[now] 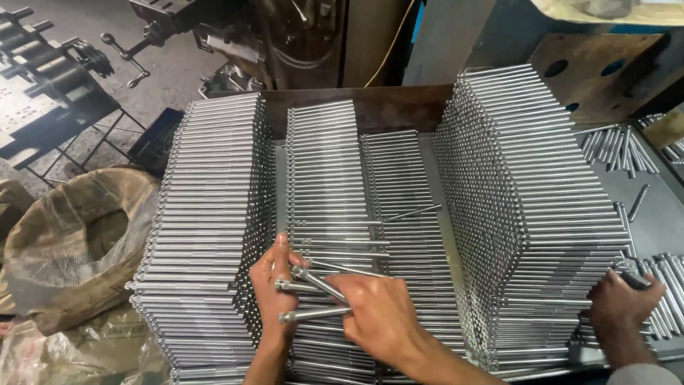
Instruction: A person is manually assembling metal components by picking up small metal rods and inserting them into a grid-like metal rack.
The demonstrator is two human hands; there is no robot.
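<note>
Several tall stacks of shiny steel rods fill a metal tray: a left stack (206, 235), a lower middle stack (328, 178) and a big right stack (541, 214). My left hand (272, 289) and my right hand (379, 314) meet over the near end of the middle stack. Together they grip a few loose steel rods (317, 284) that point left and lie crossed at slight angles. My left hand's fingers wrap the rod ends, while my right hand covers their other ends. One loose rod (413, 212) lies askew on the low stack behind.
Another person's hand (621, 303) rests at the right stack's lower corner, beside scattered loose rods (662, 292). More rods (616, 146) lie at the far right. A sack (78, 242) sits on the floor at left, and dark machinery (50, 64) stands behind.
</note>
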